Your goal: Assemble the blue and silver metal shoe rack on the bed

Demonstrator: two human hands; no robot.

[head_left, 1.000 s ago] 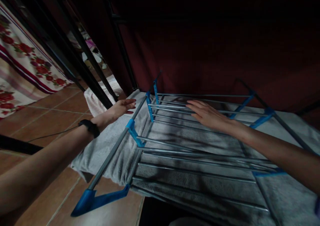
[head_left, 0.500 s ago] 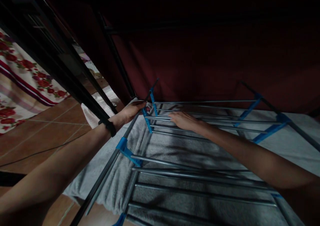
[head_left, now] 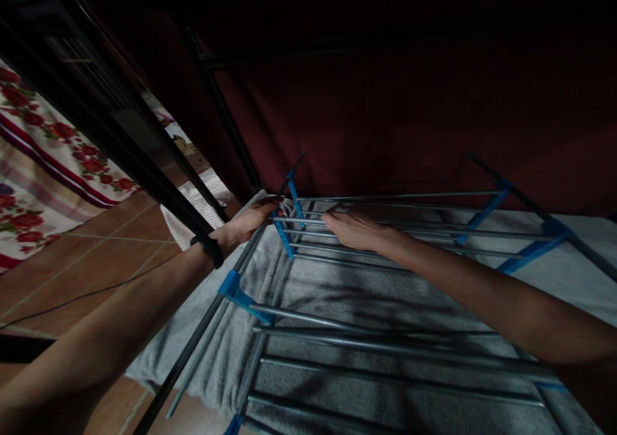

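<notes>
Spread over the grey blanket [head_left: 318,287], a metal drying rack [head_left: 385,347] with blue plastic joints, its tubes running mostly from the left edge toward the right. Directly under both grips, this same rack, reaching past them on every side.

Left hand [head_left: 251,221] wrapped around the side rail [head_left: 183,351], close to the blanket's far left corner, with thumb and fingers closed just beside a blue joint. On that wrist, a dark band [head_left: 208,248]. Right hand [head_left: 355,230] clenched over thin tubes near their left ends, toward the far edge, palm down; undersides of the fingers hidden, so impossible to tell exactly how many tubes in the grasp. Between the two hands, a short gap bridged by tubes and a blue joint.

Nearer along the rail, a blue bracket [head_left: 236,292] near the blanket's left edge; toward the far right corner, a larger blue corner piece [head_left: 556,229], well apart from either hand.

Beyond the far edge, a hanging burgundy cloth [head_left: 409,126]. Past the left edge, black posts [head_left: 120,152], a floral cloth [head_left: 53,165], a pale ribbed cloth [head_left: 180,220] and a thin cable [head_left: 91,292] on the tiled floor [head_left: 110,255].
</notes>
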